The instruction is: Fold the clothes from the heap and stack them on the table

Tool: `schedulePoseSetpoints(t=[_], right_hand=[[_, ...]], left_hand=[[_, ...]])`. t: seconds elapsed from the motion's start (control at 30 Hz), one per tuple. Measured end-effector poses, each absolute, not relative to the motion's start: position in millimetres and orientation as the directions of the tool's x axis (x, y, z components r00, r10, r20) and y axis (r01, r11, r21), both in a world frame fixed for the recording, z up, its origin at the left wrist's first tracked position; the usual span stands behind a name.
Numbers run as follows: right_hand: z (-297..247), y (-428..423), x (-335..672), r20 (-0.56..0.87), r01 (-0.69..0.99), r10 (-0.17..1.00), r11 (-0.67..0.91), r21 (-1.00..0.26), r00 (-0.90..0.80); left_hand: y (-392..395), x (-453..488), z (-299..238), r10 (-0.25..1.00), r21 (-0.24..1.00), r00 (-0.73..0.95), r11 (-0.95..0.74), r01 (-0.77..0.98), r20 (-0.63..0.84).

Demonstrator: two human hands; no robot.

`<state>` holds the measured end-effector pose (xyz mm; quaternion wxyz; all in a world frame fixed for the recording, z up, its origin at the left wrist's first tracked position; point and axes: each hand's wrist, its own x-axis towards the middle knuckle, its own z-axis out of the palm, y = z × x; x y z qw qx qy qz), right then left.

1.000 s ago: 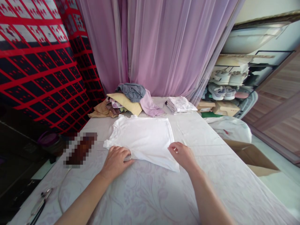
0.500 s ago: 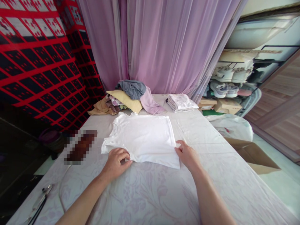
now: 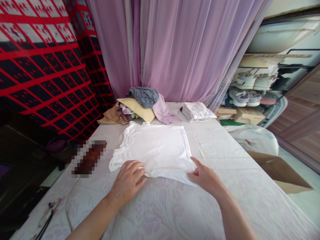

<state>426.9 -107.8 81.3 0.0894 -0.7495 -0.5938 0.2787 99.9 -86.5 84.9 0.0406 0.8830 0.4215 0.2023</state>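
A white T-shirt (image 3: pixel 156 146) lies flat on the table (image 3: pixel 225 200), which has a pale patterned cover. The shirt's neck points away from me. My left hand (image 3: pixel 128 178) rests on the near left edge of the shirt, fingers curled loosely on the cloth. My right hand (image 3: pixel 205 176) lies on the near right corner of the shirt, with the index finger stretched along its hem and the other fingers bent.
A heap of unfolded clothes (image 3: pixel 140 106) lies at the table's far end, and a folded white stack (image 3: pixel 196 111) sits to its right. Scissors (image 3: pixel 45 218) lie near left. A cardboard box (image 3: pixel 280 170) and shoe shelves (image 3: pixel 252 93) stand to the right. Lilac curtains hang behind.
Both hands have slid a little toward me along the shirt's near edge. The right hand went from the shirt's right side to its near right corner.
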Motion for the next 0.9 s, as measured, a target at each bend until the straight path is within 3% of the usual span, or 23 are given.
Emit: schedulePoseSetpoints(t=[0.2,0.33,0.53,0.9], right_hand=[[83.9,-114.8,428.6,-0.316,0.876,0.931,-0.301,-0.376,0.184],[88.9,-121.7,418.6,-0.345,0.912,0.923,-0.279,-0.302,0.168],[92.2,-119.1,415.3,-0.381,0.89,0.921,-0.239,-0.389,0.081],[106.1,-126.8,435.3,-0.394,0.9,0.917,-0.226,-0.372,0.067]], left_hand=[[-74.8,106.3,76.0,0.729,0.217,0.661,-0.685,0.696,0.18],[-74.2,107.7,73.1,0.761,0.256,0.621,-0.648,0.717,0.185],[-74.7,108.6,69.7,0.762,0.322,0.614,-0.646,0.692,0.207],[-76.4,104.1,79.4,0.702,0.321,0.69,-0.703,0.635,0.174]])
